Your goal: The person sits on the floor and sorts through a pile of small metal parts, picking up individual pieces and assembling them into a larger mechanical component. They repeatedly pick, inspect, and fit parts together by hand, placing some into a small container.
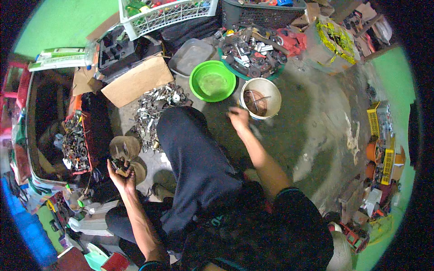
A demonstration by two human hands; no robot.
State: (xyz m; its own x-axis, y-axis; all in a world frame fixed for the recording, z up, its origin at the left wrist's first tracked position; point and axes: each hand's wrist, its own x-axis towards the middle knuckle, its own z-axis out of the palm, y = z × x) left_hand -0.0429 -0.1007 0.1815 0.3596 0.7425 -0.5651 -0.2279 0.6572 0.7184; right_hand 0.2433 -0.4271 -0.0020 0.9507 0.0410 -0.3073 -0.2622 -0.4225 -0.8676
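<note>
My left hand (123, 175) is turned palm up with its fingers curled around small dark parts (119, 165), too dim to name more exactly. Two round, flat-topped light brown pieces (125, 147) lie just beyond it. Out to the right, my right hand (238, 118) is closed beside the near left wall of a white bucket (275, 105). Its fingertips look dark, and whatever they may hold is hidden. Inside the bucket are a brownish mass and a thin metal rod (257, 100). A lime green basin (212, 98) stands left of the bucket, showing only its bottom.
A heap of small metal parts (151, 113) spreads over the floor by my knee. Behind lie a cardboard sheet (135, 81), a grey tray (192, 56) and a wide basin heaped with mixed parts (253, 52). An orange-red bin of parts (77, 144) stands left.
</note>
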